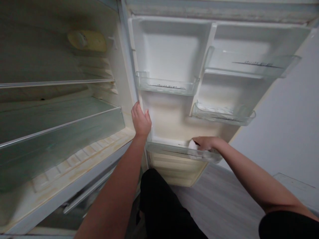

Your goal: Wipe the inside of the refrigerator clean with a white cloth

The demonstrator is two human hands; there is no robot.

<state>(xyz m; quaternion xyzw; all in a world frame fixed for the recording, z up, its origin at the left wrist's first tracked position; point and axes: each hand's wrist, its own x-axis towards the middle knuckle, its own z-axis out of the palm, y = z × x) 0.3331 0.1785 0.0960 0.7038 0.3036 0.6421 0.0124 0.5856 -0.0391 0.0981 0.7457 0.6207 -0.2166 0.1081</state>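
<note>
My right hand [206, 143] reaches into the lowest clear door bin [171, 149] of an open refrigerator. Its fingers are closed on a white cloth or wipe [192, 146], pressed down inside the bin; I cannot tell which it is. On the hinge side, my left hand [141, 120] grips the edge of the refrigerator door [169, 116], its fingers curled round it and the thumb towards the inside. Above my hands, a left utility bin [166, 87] and two right bins, upper [249, 64] and lower [224, 116], are fixed to the door.
At left is the refrigerator interior, with glass shelves [62, 83], a yellowish lamp cover [87, 40] and a stained bottom ledge [82, 159]. A drawer [87, 192] sits below. My black-clad leg [161, 205] is near the door. A white wall [286, 126] and grey floor [211, 199] lie at right.
</note>
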